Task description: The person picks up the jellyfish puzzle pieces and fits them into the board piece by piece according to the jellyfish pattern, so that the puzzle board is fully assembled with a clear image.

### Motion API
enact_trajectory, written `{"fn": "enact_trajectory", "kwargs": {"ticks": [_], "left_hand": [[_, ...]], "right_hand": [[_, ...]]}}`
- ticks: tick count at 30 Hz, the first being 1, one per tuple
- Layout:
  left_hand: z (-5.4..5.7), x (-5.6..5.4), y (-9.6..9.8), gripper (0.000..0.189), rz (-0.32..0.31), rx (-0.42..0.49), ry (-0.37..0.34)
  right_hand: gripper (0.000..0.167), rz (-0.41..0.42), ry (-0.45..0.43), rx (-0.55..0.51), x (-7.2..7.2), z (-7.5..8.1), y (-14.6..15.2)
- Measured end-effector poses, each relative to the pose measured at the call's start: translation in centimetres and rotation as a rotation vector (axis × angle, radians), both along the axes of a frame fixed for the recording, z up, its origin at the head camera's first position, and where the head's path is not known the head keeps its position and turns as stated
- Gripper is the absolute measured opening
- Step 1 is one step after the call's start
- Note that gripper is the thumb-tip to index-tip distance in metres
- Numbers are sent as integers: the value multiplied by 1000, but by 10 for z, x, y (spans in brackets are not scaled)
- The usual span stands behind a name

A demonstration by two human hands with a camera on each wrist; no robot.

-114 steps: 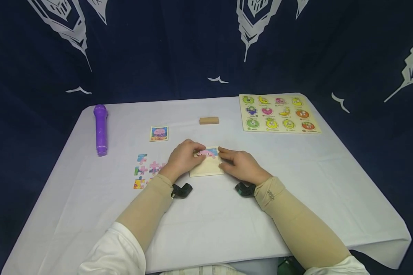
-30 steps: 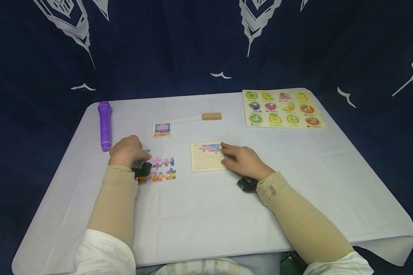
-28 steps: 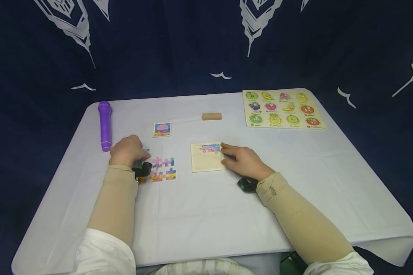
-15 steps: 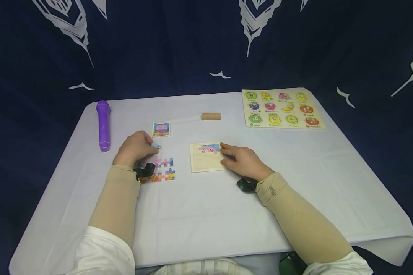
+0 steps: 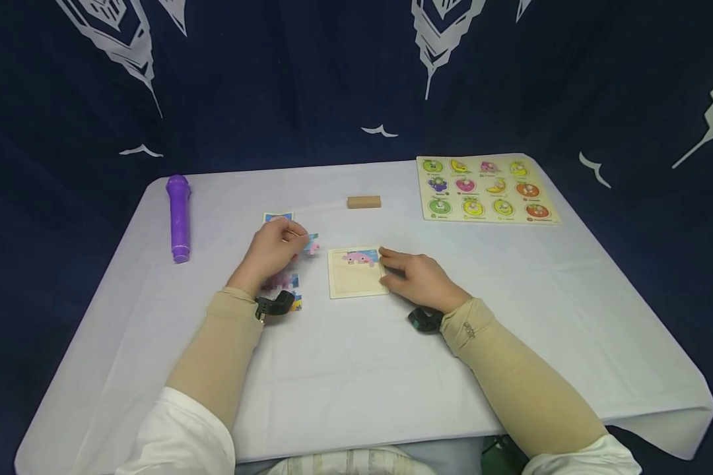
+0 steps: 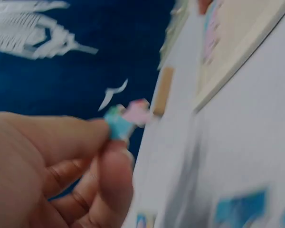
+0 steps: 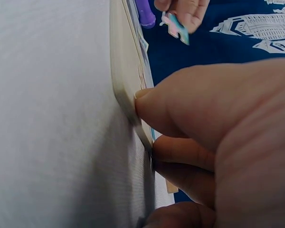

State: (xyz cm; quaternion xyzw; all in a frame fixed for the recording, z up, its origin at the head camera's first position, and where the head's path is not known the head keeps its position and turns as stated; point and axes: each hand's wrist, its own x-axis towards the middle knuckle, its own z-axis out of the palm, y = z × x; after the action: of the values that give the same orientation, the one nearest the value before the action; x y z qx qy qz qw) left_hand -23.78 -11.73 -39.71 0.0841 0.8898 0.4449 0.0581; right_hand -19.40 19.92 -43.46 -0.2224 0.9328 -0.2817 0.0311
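My left hand pinches a blue and pink jigsaw piece between thumb and fingertips, raised above the table left of the puzzle tray. The left wrist view shows this piece blurred at the fingertips. In the pale wooden tray, a joined strip of pink and blue pieces lies along the top right. My right hand rests at the tray's right side, thumb and fingertips spaced apart along its edge. Loose jigsaw pieces lie partly hidden under my left hand and wrist.
Behind my left hand lies a small picture card, mostly covered. A wooden block sits beyond the tray. A purple microphone lies at the far left, and a fruit picture board at the back right.
My left hand left the tray for the loose pieces, picked up a blue and pink jigsaw piece and has carried it back rightwards. My right hand has stayed at the tray's edge.
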Motion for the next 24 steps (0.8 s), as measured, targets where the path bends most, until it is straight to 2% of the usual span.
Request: {"fn": "enact_trajectory", "kwargs": {"ticks": [4,7,14,24], "left_hand": [[-3,5,22,20,-3,68,-32],[-7,7,33,19,-6,72,-34],[-20,10,46,15,-45,-16,9],[-27,10,55,14,-23,-145,61]], "right_hand": [[51,6,4,-2,0,0,1],[51,7,6,1,0,-1,2],[51,14,14,4,-1,0,1],[52,5,6,10,1,0,3]]}}
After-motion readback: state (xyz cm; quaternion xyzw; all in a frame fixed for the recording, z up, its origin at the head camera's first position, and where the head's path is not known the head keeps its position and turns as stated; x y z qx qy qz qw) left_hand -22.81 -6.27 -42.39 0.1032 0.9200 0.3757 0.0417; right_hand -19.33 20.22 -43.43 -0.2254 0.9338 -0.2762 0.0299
